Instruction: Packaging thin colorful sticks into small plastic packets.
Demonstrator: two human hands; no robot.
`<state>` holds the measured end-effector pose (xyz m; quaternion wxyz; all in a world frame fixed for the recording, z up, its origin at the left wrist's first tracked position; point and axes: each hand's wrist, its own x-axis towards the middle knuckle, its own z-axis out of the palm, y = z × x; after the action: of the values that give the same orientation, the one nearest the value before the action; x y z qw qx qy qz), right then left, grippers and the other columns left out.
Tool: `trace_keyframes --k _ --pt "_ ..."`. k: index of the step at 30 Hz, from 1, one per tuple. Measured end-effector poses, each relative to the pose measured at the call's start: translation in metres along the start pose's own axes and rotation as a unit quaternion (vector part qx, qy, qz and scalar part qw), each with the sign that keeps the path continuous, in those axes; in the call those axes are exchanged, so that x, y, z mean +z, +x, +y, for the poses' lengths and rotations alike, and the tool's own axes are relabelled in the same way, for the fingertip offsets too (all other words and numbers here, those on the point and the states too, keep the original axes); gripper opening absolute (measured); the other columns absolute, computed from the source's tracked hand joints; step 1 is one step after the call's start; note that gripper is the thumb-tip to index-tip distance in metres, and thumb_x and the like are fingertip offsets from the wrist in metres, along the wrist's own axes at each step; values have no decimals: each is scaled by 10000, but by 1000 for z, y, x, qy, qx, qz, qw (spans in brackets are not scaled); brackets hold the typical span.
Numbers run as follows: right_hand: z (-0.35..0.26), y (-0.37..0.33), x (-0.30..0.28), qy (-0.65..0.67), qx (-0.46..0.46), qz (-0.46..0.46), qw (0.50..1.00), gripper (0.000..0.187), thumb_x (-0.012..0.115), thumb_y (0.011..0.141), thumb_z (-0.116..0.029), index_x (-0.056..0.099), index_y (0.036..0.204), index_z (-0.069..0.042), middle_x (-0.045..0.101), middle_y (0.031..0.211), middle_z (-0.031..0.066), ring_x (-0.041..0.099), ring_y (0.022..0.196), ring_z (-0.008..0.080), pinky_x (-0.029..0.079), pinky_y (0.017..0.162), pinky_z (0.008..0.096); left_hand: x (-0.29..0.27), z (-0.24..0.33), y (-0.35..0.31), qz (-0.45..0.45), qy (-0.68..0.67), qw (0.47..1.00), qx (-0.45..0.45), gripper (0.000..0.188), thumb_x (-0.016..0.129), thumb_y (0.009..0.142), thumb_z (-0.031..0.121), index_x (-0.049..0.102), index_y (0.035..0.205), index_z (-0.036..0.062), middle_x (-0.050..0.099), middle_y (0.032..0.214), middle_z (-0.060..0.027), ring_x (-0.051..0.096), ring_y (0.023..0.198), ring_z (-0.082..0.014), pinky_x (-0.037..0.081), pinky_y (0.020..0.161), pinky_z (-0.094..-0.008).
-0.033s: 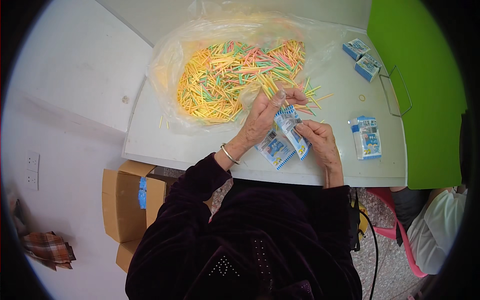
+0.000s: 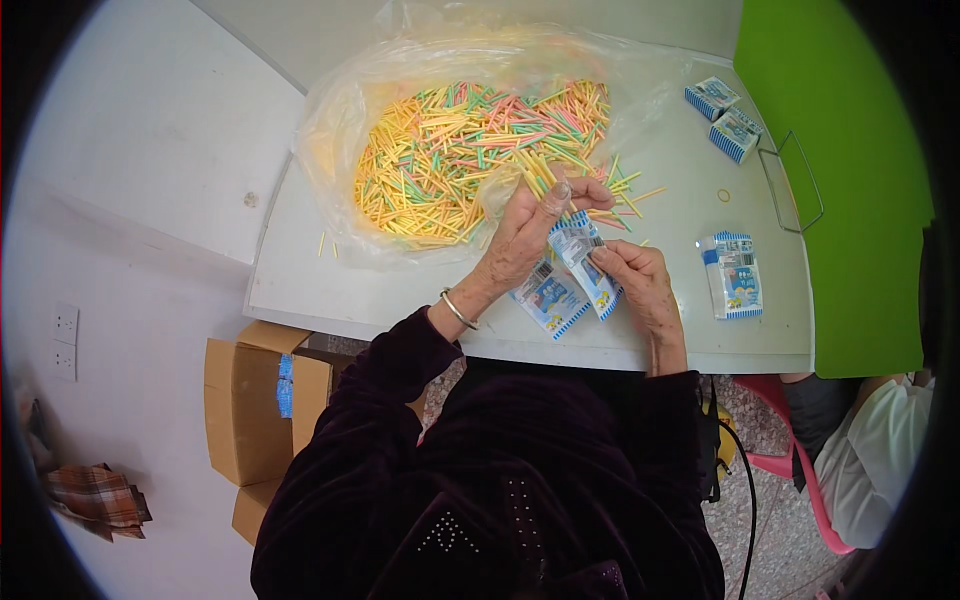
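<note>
My left hand (image 2: 525, 230) is closed around a small bunch of thin yellow and green sticks (image 2: 535, 172), whose ends point up toward the pile. Just below, my right hand (image 2: 640, 285) pinches the side of a small clear bag with blue-and-white striped ends (image 2: 585, 262). The bag's upper end meets the fingers of my left hand; whether any sticks are inside it I cannot tell. Partly under it, another such bag (image 2: 552, 300) lies flat on the table (image 2: 420, 300). Beyond my hands, a large clear plastic bag (image 2: 335, 130) lies spread with a heap of yellow, pink and green sticks (image 2: 470, 160).
Stacked flat bags (image 2: 735, 278) lie to the right, with two filled packs (image 2: 736, 134) farther back. A rubber band (image 2: 724, 196) and a wire stand (image 2: 790, 185) are near the green panel (image 2: 850, 180). An opened cardboard box (image 2: 240, 410) stands below left. Someone in white sits at right.
</note>
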<state>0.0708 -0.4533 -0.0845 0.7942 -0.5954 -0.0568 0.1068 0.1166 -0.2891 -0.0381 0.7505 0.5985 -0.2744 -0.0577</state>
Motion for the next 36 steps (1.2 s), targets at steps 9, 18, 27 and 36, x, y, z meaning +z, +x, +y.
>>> trace_keyframes --k 9,18,27,36 --pt "1 -1 4 -20 -25 35 999 215 598 880 -152 663 974 31 620 745 -19 514 670 29 408 598 180 -4 7 -10 -62 55 991 -105 463 358 979 383 475 1216 2 582 1095 -91 552 974 -103 471 839 -259" --pt "0 12 10 -48 -82 48 994 272 576 895 -147 624 1083 44 639 866 11 537 779 49 428 708 191 -22 9 -9 -41 75 995 -55 569 594 889 229 287 1322 24 513 1215 -145 512 1099 -203 431 915 -334" --pt "5 23 22 -38 -115 89 989 239 578 893 -150 639 1020 43 600 809 -19 501 729 44 407 641 185 -34 32 -14 -94 501 859 44 455 616 860 228 457 1227 12 556 1127 -172 558 1065 -272 448 875 -358" --pt "7 25 30 70 -111 119 984 198 574 909 -184 625 956 2 593 807 -43 484 728 17 395 653 169 -40 24 -12 43 259 962 -76 200 513 927 143 620 972 -19 628 823 -67 575 717 -134 470 675 -264"
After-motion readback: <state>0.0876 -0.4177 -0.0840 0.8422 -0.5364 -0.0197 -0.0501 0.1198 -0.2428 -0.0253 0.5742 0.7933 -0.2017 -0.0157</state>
